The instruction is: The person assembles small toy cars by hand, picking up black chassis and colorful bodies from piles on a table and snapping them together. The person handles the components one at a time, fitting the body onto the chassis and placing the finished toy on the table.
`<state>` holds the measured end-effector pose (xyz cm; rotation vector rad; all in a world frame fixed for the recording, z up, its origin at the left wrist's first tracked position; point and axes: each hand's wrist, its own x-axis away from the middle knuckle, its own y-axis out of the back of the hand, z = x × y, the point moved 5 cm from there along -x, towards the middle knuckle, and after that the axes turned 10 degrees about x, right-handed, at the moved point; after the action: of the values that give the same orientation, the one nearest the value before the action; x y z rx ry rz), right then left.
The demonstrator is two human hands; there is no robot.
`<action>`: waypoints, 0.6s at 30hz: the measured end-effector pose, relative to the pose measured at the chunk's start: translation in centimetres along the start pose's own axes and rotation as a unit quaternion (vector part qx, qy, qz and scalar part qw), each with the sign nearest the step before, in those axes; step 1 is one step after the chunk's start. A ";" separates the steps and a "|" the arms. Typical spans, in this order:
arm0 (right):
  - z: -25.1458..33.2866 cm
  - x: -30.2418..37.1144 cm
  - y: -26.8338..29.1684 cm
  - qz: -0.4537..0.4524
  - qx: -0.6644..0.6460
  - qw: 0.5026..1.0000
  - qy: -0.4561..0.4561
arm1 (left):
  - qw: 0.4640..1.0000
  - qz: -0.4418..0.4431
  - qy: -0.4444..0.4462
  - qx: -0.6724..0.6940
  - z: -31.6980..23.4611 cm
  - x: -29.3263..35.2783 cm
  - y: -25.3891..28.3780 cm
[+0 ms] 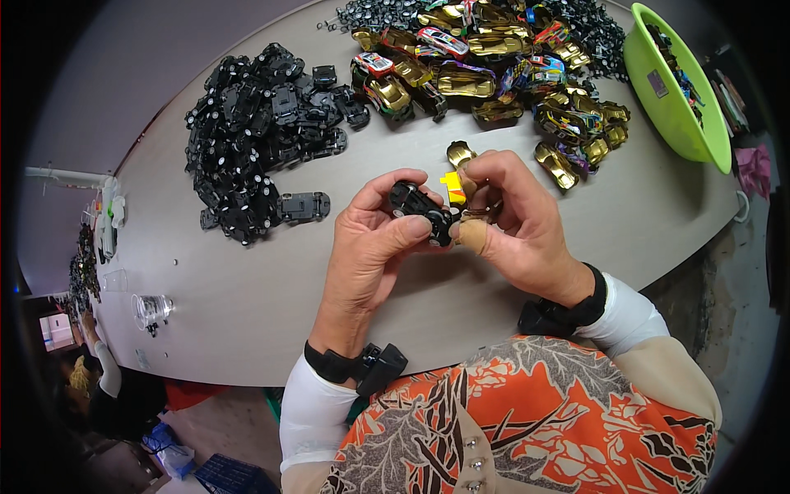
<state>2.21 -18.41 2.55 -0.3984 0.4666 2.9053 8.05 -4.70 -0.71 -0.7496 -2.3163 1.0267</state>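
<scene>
My left hand (370, 235) is closed round a black toy car chassis (418, 212), held tilted above the table, with its thumb across the near side and small wheels showing. My right hand (518, 226) is closed at the chassis's right end, its thumb wrapped in tan tape. Something brownish-gold shows between its fingers, but I cannot make out what. A yellow piece (453, 188) appears just behind the right fingertips; whether it is held or lies on the table I cannot tell. Beyond it lies a gold toy car body (461, 152).
Black chassis (239, 140) are heaped on the table's left. Gold and coloured car bodies (465, 78) pile up at the back, with small dark wheel parts (597, 41) behind. A green basin (675, 90) stands at right, a clear cup (152, 309) at left. Another person (107, 383) sits far left.
</scene>
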 end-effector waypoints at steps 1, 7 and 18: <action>0.0 0.0 -0.1 0.002 -0.006 1.000 -0.005 | 1.000 -0.002 0.000 -0.001 0.0 0.0 0.0; 0.0 0.0 -0.6 0.009 -0.010 0.999 -0.031 | 1.000 0.001 -0.005 -0.025 0.3 0.3 -0.4; 0.9 -0.6 -0.5 0.057 0.067 0.995 0.043 | 0.997 0.015 -0.021 -0.069 0.3 0.4 -0.4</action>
<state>2.69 -17.70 3.37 -0.4930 0.7148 2.9526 7.52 -4.78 -0.50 -0.8260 -2.4393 0.9094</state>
